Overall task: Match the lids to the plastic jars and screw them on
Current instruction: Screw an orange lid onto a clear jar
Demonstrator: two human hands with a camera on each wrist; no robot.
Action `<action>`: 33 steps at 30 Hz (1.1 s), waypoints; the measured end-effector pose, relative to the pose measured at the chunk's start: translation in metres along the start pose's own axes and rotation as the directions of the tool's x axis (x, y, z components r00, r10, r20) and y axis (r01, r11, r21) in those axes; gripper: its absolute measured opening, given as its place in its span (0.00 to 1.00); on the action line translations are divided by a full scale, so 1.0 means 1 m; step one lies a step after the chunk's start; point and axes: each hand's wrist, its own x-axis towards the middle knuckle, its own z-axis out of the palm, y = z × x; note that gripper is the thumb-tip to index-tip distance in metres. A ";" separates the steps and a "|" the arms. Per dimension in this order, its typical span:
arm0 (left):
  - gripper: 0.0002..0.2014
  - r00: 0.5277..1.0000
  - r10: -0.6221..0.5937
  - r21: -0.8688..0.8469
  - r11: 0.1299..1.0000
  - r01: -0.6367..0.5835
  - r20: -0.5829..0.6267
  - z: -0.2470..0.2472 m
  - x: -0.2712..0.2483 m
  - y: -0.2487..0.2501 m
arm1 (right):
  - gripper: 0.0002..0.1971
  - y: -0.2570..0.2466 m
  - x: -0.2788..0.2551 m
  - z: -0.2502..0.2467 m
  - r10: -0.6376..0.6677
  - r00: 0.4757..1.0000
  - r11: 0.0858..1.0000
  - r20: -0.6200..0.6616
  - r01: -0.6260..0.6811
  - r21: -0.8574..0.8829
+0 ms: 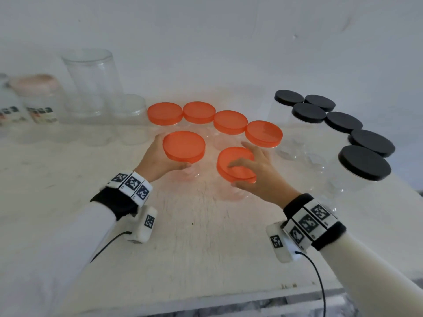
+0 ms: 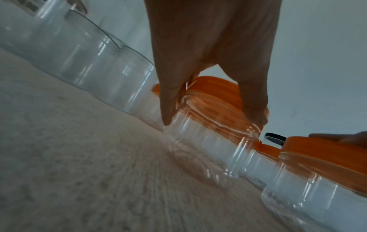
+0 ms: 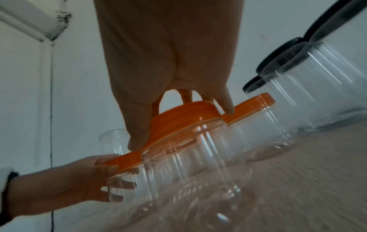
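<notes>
Two clear plastic jars with orange lids stand side by side in the middle of the table. My left hand point(image 1: 170, 154) grips the left jar point(image 1: 191, 173) just below its orange lid point(image 1: 183, 146); the left wrist view shows thumb and fingers point(image 2: 166, 113) wrapped round the jar's wall point(image 2: 208, 141). My right hand point(image 1: 240, 165) sits on top of the right jar's orange lid point(image 1: 235, 164), its fingers curled round the rim. In the right wrist view this lid point(image 3: 184, 117) lies tilted on its jar point(image 3: 194, 164), with the thumb and fingers point(image 3: 228, 108) at its edge.
Several orange-lidded jars point(image 1: 230, 121) stand in a row just behind. Taller jars with black lids point(image 1: 364, 162) crowd the right side. Open clear jars point(image 1: 91, 74) and labelled jars point(image 1: 36, 97) stand at the back left by the wall. The table's front edge point(image 1: 206, 303) is near me.
</notes>
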 end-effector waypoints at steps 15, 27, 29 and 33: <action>0.53 0.960 0.144 -0.032 0.987 -0.156 -0.241 -0.057 0.026 0.024 | 0.43 -0.009 0.040 -0.004 0.134 0.986 0.987 0.095 -0.141 0.074; 0.56 0.945 0.132 -0.044 0.987 -0.152 -0.300 -0.072 0.095 0.034 | 0.40 -0.032 0.138 -0.045 0.112 0.969 0.958 -0.219 -0.047 0.283; 0.51 0.943 0.148 -0.025 0.986 -0.163 -0.299 -0.070 0.103 0.031 | 0.39 -0.031 0.155 -0.041 0.151 0.966 0.941 -0.208 -0.076 0.329; 0.50 0.942 0.142 -0.027 0.987 -0.157 -0.304 -0.068 0.114 0.020 | 0.39 -0.030 0.182 -0.029 0.152 0.970 0.935 -0.191 -0.079 0.347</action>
